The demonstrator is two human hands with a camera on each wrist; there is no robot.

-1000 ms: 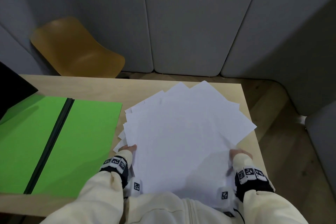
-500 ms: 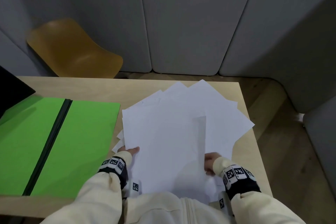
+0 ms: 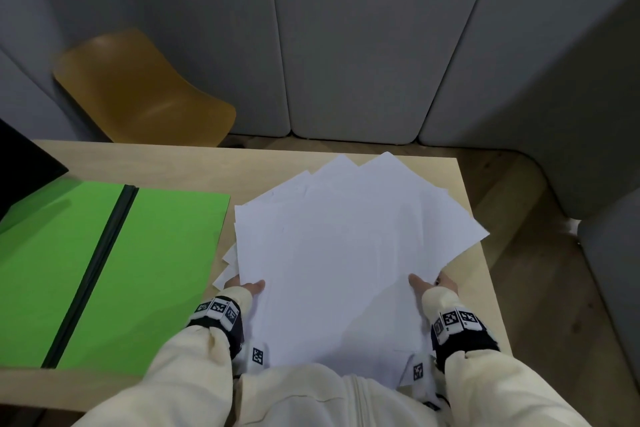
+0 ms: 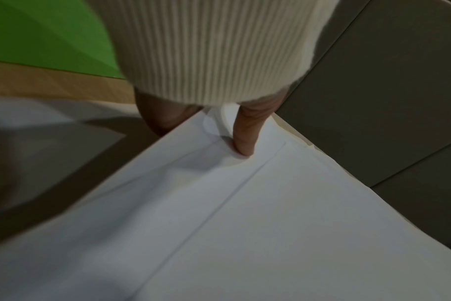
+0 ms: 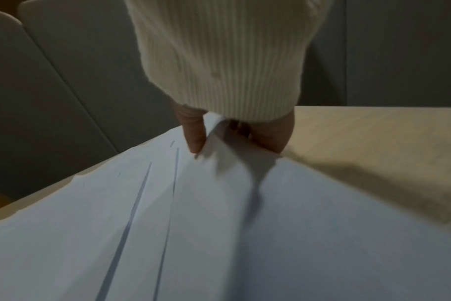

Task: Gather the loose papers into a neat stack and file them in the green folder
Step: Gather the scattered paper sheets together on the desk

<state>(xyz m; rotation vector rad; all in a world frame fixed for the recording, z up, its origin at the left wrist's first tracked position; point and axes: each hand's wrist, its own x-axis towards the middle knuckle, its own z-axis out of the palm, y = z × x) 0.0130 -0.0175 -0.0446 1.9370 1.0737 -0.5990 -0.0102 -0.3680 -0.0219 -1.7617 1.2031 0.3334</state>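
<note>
A fanned pile of white papers point(image 3: 346, 246) lies on the right half of the wooden table point(image 3: 194, 163), its corners pointing several ways. My left hand point(image 3: 247, 288) pinches the pile's near left edge, thumb on top point(image 4: 245, 140) and fingers hidden underneath. My right hand point(image 3: 429, 284) pinches the near right edge the same way, thumb on top point(image 5: 193, 138). The green folder point(image 3: 104, 263) lies open and flat on the left half of the table, with a dark spine down its middle. The papers point(image 4: 245, 224) fill the lower part of both wrist views point(image 5: 219, 224).
A mustard-yellow chair point(image 3: 138, 90) stands beyond the table's far left edge. A black object point(image 3: 24, 163) overhangs the folder's far left corner. Grey padded wall panels point(image 3: 346, 38) close the back. Wooden floor point(image 3: 540, 253) lies right of the table.
My right hand went left under a lifted sheet half a second ago, then came back out to the pile's right edge. The sheet lies flat again. My left hand stayed put.
</note>
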